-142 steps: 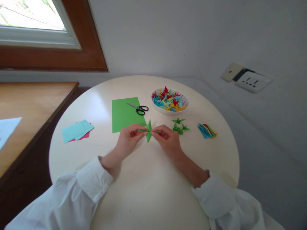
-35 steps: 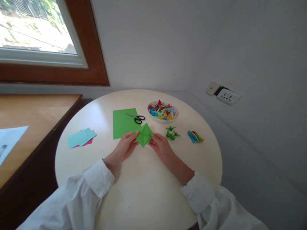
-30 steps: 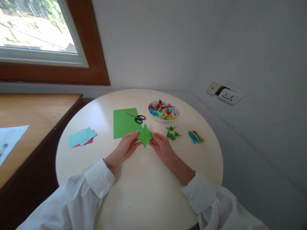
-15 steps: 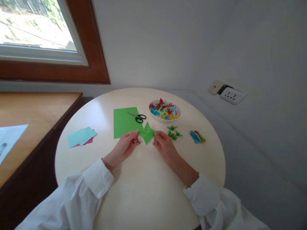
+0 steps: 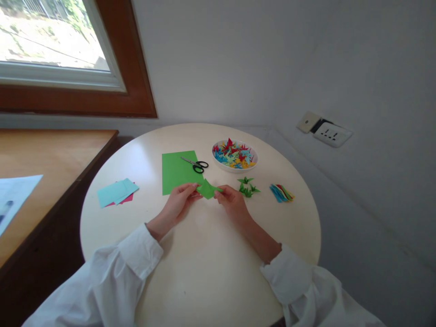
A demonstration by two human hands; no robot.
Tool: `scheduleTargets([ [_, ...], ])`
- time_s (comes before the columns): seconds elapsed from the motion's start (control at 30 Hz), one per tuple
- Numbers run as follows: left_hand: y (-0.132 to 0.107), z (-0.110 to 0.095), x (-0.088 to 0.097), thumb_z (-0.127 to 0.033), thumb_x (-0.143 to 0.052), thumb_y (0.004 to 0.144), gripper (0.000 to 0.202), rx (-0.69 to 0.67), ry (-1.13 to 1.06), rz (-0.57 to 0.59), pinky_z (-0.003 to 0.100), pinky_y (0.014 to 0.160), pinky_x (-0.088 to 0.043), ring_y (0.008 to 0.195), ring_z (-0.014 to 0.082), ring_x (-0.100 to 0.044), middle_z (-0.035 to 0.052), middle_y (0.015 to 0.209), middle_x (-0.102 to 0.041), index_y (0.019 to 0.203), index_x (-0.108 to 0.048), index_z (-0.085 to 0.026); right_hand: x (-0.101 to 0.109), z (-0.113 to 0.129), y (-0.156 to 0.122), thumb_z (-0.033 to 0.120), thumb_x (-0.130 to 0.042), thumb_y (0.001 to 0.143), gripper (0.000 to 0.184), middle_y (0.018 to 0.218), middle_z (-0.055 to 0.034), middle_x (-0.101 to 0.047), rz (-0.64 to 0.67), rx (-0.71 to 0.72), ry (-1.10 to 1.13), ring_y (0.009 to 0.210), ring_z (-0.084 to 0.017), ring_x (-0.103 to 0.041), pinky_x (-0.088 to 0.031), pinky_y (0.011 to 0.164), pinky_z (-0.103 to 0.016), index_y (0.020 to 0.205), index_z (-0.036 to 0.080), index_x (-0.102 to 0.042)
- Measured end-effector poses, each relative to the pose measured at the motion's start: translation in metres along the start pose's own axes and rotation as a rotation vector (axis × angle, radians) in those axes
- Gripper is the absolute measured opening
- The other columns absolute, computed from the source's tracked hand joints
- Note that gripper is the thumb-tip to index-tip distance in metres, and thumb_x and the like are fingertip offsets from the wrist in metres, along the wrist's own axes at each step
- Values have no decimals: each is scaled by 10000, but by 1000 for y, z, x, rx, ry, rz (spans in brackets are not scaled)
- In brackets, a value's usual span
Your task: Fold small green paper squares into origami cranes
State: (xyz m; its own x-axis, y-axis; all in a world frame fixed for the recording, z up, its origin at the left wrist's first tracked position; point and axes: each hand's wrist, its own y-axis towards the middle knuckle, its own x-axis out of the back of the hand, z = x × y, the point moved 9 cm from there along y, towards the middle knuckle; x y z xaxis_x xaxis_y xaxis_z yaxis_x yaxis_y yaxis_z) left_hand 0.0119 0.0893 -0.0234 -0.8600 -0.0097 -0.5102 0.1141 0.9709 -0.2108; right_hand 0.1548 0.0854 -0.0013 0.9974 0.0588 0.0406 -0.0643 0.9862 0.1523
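Observation:
A small folded green paper point(image 5: 206, 189) is held between both my hands just above the round cream table point(image 5: 200, 268). My left hand point(image 5: 179, 203) pinches its left corner, fingers closed. My right hand point(image 5: 230, 203) pinches its right tip, fingers closed as well. The paper lies tilted, nearly flat. Behind my left hand lies a green sheet point(image 5: 177, 171) with black-handled scissors point(image 5: 196, 165) on its far right corner.
A white bowl point(image 5: 235, 164) holds several coloured paper cranes. Three small green cranes point(image 5: 248, 186) sit right of my hands, then a stack of coloured strips point(image 5: 282, 192). Light blue and pink squares point(image 5: 117, 192) lie at the left. A wooden desk point(image 5: 44, 159) adjoins.
The green paper went from a narrow folded shape to a spread diamond, then was pulled by its side tips and now lies flatter and lower between my hands.

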Motion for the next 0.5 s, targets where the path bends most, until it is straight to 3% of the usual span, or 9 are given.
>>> scheduleTargets([
  [0.27,-2,-2,3,-284,-759,584,215,1,119,-39,221,626,-452,594,93,-569,27,645,-640,661,-677,-101,2,-8,0,387,-617,649,210,575,28,-540,-13,-69,-12,521,-100,-459,-375,526,-247,689,183,-587],
  [0.5,-4,-11,0,-325,-753,590,244,-106,239,-7,268,680,-478,603,104,-560,16,669,-635,705,-687,-120,1,-16,-1,340,-635,621,217,635,7,-606,-19,-146,62,598,-130,-542,-428,561,-261,782,197,-607],
])
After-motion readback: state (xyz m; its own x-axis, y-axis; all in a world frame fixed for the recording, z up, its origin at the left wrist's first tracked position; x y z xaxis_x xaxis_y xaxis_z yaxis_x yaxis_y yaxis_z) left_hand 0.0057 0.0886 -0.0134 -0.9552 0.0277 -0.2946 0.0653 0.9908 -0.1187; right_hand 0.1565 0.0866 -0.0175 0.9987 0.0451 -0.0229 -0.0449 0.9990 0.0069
